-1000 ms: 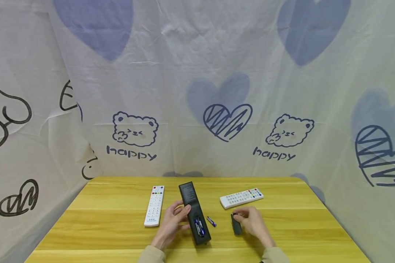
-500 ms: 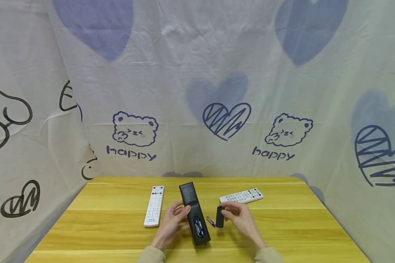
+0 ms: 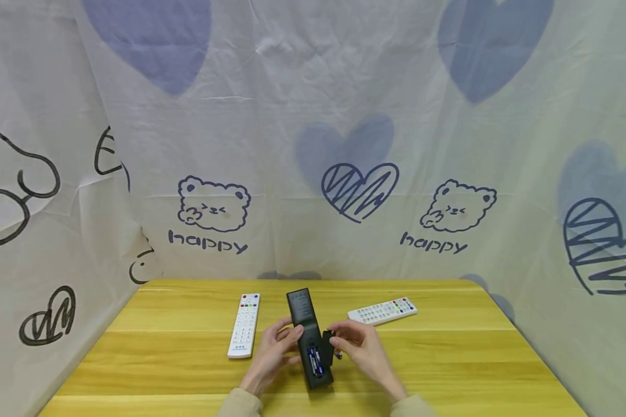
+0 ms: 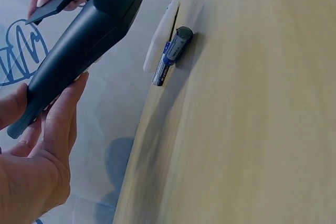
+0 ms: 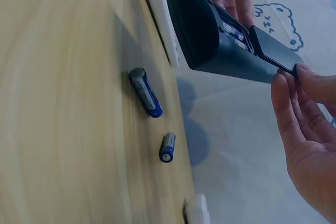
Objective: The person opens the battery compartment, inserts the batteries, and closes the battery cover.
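My left hand (image 3: 270, 354) grips a black remote control (image 3: 302, 315) by its side, its back turned up. Batteries (image 5: 233, 32) with blue ends lie in the uncovered compartment at its near end. Between thumb and fingers, my right hand (image 3: 364, 351) pinches a thin black battery cover (image 3: 327, 348), tilted right at the compartment's right edge. The right wrist view shows two loose batteries on the table: one battery (image 5: 146, 94) below the remote, and a second battery (image 5: 168, 147) beside it. In the head view the cover and right hand mostly hide these.
A white remote (image 3: 244, 325) lies left of my left hand, buttons up. Another white remote (image 3: 383, 311) lies slantwise behind my right hand. The yellow wooden table (image 3: 464, 359) ends at a hanging cloth (image 3: 287, 243) printed with hearts and bears.
My right hand has carried the battery cover leftward from the right of the loose batteries to the black remote's compartment. My left hand and the black remote have barely moved.
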The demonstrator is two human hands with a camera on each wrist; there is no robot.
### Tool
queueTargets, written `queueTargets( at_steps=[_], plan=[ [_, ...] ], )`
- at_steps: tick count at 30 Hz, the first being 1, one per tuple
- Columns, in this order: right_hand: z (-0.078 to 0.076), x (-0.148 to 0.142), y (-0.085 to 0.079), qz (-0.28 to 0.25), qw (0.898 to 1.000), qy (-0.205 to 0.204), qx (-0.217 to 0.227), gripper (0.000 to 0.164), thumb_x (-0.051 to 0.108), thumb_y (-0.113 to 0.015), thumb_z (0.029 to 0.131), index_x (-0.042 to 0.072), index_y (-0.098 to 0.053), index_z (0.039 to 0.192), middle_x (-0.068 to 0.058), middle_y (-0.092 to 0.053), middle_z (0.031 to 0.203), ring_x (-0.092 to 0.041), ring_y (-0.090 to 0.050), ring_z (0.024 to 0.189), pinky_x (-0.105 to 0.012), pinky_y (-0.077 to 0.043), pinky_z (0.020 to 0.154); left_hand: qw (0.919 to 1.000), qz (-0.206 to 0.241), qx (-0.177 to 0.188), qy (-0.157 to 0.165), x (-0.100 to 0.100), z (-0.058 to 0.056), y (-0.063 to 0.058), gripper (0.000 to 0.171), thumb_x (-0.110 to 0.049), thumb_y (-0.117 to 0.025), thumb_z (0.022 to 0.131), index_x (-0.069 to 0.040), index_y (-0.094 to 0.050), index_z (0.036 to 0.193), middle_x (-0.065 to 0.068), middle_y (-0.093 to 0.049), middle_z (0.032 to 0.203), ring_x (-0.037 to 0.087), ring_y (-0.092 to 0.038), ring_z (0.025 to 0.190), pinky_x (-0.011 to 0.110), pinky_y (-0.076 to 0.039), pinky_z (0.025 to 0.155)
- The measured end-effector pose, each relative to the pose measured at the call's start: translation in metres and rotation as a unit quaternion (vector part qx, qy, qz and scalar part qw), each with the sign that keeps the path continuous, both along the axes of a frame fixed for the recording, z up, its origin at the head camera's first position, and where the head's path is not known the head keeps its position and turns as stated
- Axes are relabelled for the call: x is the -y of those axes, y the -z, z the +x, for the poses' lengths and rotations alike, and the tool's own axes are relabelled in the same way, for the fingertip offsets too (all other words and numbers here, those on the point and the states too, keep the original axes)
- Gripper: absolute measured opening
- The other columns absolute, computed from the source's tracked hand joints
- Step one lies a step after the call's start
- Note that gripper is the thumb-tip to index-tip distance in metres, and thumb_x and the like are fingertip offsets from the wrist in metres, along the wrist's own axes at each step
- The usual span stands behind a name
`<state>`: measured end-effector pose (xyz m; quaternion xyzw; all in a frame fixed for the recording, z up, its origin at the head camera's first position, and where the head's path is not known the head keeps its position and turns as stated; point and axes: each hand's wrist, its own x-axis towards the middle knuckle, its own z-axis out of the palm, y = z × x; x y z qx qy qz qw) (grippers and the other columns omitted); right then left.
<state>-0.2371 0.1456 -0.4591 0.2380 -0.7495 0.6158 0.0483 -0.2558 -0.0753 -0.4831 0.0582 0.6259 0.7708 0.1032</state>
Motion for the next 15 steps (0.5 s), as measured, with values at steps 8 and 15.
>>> queueTargets(
  at_steps=[8,15],
  plan=[
    [0.0013,0.0067,0.0034,0.003,1.0,-0.025,-0.001,0.025,0.002,-0.069,0.092,-0.014,-0.065,0.111,-0.036,-0.067,0.092,0.0,-0.062,0.075,-0.025,-0.061,0.068,0.9999,0.002,-0.004,0.011,-0.0001,0.0016,-0.001,0.058,-0.026,-0.061,0.101,0.005,-0.039,0.145,-0.001,-0.071,0.104,0.012,-0.069,0.085,0.029,-0.062,0.072],
    [0.0025,0.0095,0.0045,0.024,0.999,-0.029,-0.011,0.023,0.005,-0.07,0.092,-0.011,-0.068,0.108,-0.032,-0.068,0.089,0.001,-0.06,0.072,-0.024,-0.059,0.065,0.9998,0.004,-0.003,0.019,0.0002,0.0019,-0.0017,0.06,-0.026,-0.061,0.101,0.005,-0.037,0.146,-0.002,-0.07,0.105,0.012,-0.069,0.085,0.03,-0.062,0.074]
  ],
)
